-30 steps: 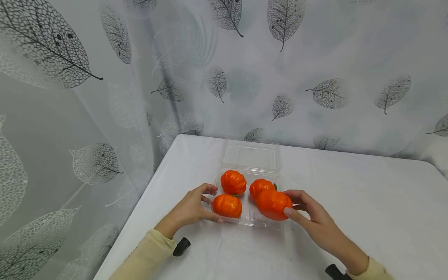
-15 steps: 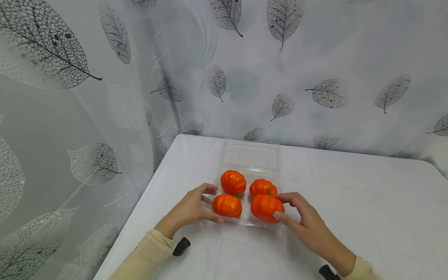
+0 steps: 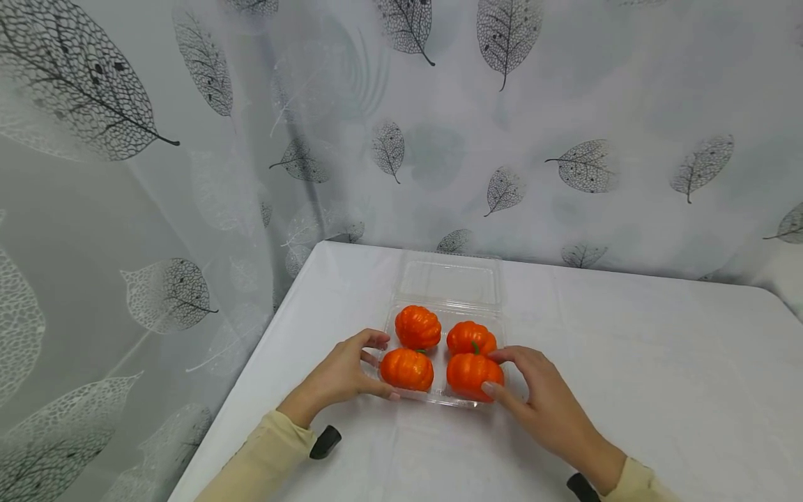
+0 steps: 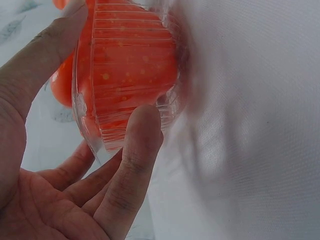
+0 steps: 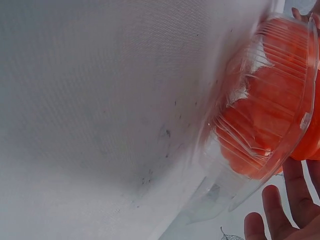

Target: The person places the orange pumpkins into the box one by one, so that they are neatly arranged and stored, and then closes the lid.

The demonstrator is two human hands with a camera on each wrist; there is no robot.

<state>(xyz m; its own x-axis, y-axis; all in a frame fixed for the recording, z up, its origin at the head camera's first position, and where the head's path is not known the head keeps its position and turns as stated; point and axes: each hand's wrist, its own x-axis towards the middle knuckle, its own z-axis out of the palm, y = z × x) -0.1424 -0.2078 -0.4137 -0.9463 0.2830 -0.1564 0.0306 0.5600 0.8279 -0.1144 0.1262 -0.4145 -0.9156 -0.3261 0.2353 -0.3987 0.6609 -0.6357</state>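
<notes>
A hinged clear plastic box (image 3: pixel 440 373) stands on the table with its lid folded back. In its left half sit two glossy orange pumpkins, a back one (image 3: pixel 417 326) and a front one (image 3: pixel 407 369). Another pumpkin (image 3: pixel 470 337) lies back right. My right hand (image 3: pixel 552 411) holds the front-right pumpkin (image 3: pixel 473 376), green stem up, between thumb and fingers, low in the box. My left hand (image 3: pixel 339 376) holds the box's left side, thumb at the front edge; in the left wrist view a finger (image 4: pixel 142 145) is against the ribbed wall.
The clear lid (image 3: pixel 448 280) lies flat behind the box. A white cloth covers the table (image 3: pixel 640 348), whose left edge runs close by my left arm. Behind hangs a pale curtain (image 3: pixel 452 146) with leaf prints. A black strap end (image 3: pixel 325 443) sticks out at the left cuff.
My right hand has moved left and slightly down with its pumpkin, from overlapping the back-right one to the front-right part of the box. The left hand has stayed still.
</notes>
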